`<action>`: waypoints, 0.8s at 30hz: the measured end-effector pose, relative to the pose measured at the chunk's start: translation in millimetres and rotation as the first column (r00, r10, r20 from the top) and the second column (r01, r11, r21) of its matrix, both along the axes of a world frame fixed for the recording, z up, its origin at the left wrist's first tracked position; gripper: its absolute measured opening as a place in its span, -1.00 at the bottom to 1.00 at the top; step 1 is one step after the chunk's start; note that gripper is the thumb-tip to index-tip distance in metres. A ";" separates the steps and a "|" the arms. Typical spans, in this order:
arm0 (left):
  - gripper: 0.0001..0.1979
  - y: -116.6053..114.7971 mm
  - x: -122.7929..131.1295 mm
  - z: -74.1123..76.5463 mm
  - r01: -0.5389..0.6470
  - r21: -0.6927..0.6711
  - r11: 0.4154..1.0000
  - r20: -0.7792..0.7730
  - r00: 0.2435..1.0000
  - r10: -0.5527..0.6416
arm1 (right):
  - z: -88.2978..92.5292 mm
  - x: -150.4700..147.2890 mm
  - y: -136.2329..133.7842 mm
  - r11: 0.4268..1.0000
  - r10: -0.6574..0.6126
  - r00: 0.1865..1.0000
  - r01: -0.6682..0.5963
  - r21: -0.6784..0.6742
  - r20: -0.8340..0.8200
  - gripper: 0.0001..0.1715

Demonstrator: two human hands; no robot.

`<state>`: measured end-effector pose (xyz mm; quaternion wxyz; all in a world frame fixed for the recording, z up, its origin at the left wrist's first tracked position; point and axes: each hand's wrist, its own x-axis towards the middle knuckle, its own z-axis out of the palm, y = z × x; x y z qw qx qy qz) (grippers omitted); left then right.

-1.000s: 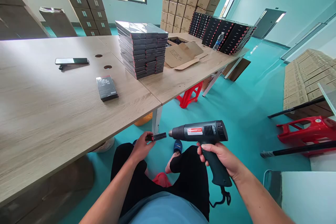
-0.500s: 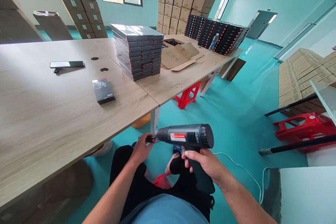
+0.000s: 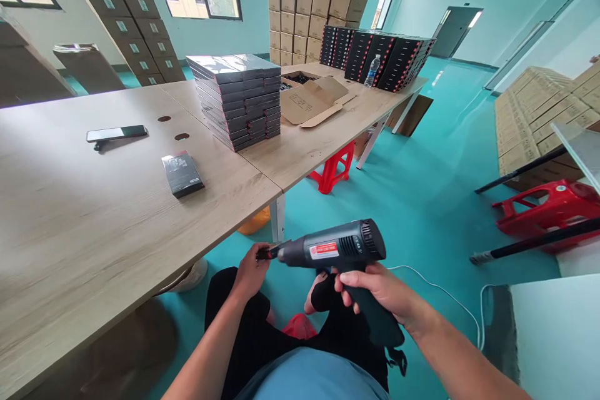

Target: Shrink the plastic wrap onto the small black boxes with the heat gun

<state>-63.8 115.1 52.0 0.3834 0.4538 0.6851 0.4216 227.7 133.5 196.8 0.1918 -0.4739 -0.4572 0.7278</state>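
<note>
My right hand (image 3: pixel 375 290) is wrapped round the handle of a dark heat gun (image 3: pixel 335 247) with a red and white label. Its nozzle points left, at a small black box (image 3: pixel 266 254) seen nearly edge-on. My left hand (image 3: pixel 252 272) grips that box, held over my lap beyond the table's front edge. On the table (image 3: pixel 220 212) lies a single dark wrapped box (image 3: pixel 182 174). Behind it stands a tall stack of similar wrapped boxes (image 3: pixel 239 100).
A phone (image 3: pixel 117 133) lies at the table's left. An open carton (image 3: pixel 312 100), a water bottle (image 3: pixel 372 70) and black boxes (image 3: pixel 363 53) stand farther back. Red stools (image 3: pixel 332 169) are under the table and at right (image 3: pixel 548 212). A white cable (image 3: pixel 440 292) runs across the floor.
The heat gun has tilted, its rear end higher relative to the nozzle, and its handle has swung right. The small box has turned in my left hand. The whole view has shifted slightly.
</note>
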 end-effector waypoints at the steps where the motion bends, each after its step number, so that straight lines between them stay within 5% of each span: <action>1: -0.63 -0.3 -0.2 0.6 -0.004 -0.011 1.000 0.000 1.000 0.004 | -0.1 0.7 -0.3 1.000 0.004 1.000 -0.004 -0.001 -0.031 -0.68; 5: -0.62 0.1 0.3 2.8 -0.020 -0.022 1.000 -0.005 1.000 0.020 | -1.8 3.4 1.0 0.987 -0.159 0.987 0.159 0.035 -0.003 -0.65; 9: -0.63 1.3 -0.6 5.0 -0.034 -0.002 0.999 0.029 0.999 0.034 | -8.1 9.1 3.7 0.998 -0.062 0.996 0.061 -0.019 -0.058 -0.63; 14: -0.66 4.8 -0.7 5.0 -0.022 0.035 0.999 0.016 1.000 0.021 | -10.4 6.5 1.7 0.985 -0.166 0.986 0.165 0.041 0.017 -0.65; 16: -0.68 6.6 -0.4 2.4 -0.010 0.060 0.998 0.037 0.999 0.008 | -6.0 1.1 -2.1 0.997 -0.079 0.996 0.079 -0.015 -0.027 -0.66; 19: -0.65 8.3 -1.9 -4.4 -0.035 0.065 0.997 0.185 0.983 0.023 | -0.5 -5.9 -2.9 0.999 0.028 0.992 -0.031 -0.019 -0.120 -0.66; 24: -0.50 3.9 -8.6 -10.7 -0.089 -0.026 0.996 0.584 0.807 0.087 | -2.2 4.5 21.8 0.965 -0.261 0.962 0.262 0.010 -0.077 -0.67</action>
